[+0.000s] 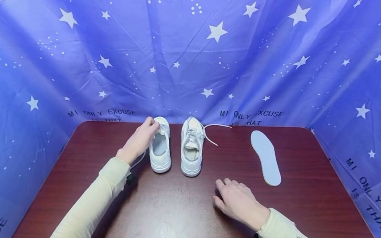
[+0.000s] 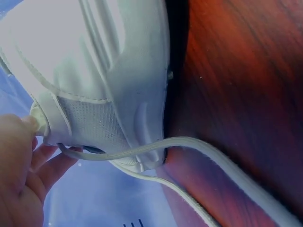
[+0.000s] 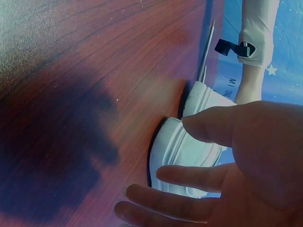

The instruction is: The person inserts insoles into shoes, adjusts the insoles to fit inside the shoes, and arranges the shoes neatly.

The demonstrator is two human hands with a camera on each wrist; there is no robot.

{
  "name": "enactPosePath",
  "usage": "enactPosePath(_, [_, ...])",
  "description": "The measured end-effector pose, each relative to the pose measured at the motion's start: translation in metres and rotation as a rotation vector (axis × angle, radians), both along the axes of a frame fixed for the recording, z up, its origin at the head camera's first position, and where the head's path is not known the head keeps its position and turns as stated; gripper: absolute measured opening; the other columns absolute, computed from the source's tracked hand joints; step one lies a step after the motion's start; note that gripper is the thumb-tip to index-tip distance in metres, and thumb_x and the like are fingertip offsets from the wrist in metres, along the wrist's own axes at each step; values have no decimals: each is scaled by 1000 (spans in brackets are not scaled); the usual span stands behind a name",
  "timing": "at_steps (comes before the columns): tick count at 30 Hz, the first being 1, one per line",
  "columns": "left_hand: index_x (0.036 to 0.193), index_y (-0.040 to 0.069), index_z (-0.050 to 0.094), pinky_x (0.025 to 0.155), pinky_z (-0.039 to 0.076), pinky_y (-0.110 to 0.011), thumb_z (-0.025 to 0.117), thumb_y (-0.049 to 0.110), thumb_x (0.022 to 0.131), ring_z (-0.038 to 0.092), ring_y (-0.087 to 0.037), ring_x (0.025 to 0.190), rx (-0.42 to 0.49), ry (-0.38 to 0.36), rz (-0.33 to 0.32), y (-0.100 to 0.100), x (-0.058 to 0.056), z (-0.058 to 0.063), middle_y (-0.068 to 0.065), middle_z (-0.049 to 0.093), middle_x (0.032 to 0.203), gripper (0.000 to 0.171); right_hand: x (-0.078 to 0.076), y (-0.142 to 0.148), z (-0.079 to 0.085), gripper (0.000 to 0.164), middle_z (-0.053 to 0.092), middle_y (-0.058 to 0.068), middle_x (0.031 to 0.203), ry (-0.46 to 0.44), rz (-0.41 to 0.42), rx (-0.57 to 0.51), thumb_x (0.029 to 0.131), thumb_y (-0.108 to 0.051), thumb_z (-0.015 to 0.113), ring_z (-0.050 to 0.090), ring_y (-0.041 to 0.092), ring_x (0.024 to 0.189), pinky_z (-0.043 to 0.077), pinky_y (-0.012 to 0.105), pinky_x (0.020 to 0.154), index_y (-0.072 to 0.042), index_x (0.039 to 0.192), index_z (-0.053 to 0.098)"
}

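Two white lace-up shoes stand side by side at the back of the table, heels toward me. My left hand (image 1: 139, 139) is at the left shoe (image 1: 161, 164), and the left wrist view shows its thumb and fingers pinching the tongue (image 2: 40, 119). A pale insole lining (image 1: 159, 145) shows inside that shoe, while the right shoe (image 1: 191, 167) looks beige inside. Loose laces (image 2: 199, 144) trail from the left shoe. Over the table, right of the shoes, my right hand (image 1: 240, 202) has relaxed, spread fingers and holds nothing. Ahead of it lies a flat pale insole (image 1: 267, 159).
The dark red wooden table (image 1: 168, 221) has rounded far corners. A blue curtain with white stars (image 1: 188, 33) hangs close behind it and along both sides. The right shoe's loose lace (image 1: 216, 125) stretches rightward across the tabletop.
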State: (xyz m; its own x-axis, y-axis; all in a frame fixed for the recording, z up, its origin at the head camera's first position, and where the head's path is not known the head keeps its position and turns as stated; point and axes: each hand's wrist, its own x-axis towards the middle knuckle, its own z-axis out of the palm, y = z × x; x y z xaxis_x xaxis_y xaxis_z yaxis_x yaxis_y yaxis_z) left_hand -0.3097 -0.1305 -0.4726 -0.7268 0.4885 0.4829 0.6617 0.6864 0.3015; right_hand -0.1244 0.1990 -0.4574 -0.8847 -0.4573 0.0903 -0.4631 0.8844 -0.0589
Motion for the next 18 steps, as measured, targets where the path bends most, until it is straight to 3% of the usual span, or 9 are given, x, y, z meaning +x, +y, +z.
enactPosePath(7, [100,3,55,69,55,-39,58,-9,98,62,-29,81,-42,45,-29,-3,1,-3,-14,52,104,12,1,0,2,24,53,6,76,4,0,1,91,-26,73,60,29,67,49,41,56,-8,93,57])
enactPosePath(15, [102,0,58,75,55,-42,59,-7,99,61,-31,86,23,47,-79,-7,3,-2,-16,54,101,7,0,-1,4,25,53,6,75,5,4,-5,90,-25,74,60,30,67,50,42,57,-8,90,56])
enactPosePath(18, [100,-1,61,77,53,-44,59,-1,101,59,-32,89,14,50,-61,-8,4,-2,-15,56,98,2,0,-1,4,25,53,6,76,-7,4,-4,90,-26,74,60,30,67,50,42,57,-8,91,57])
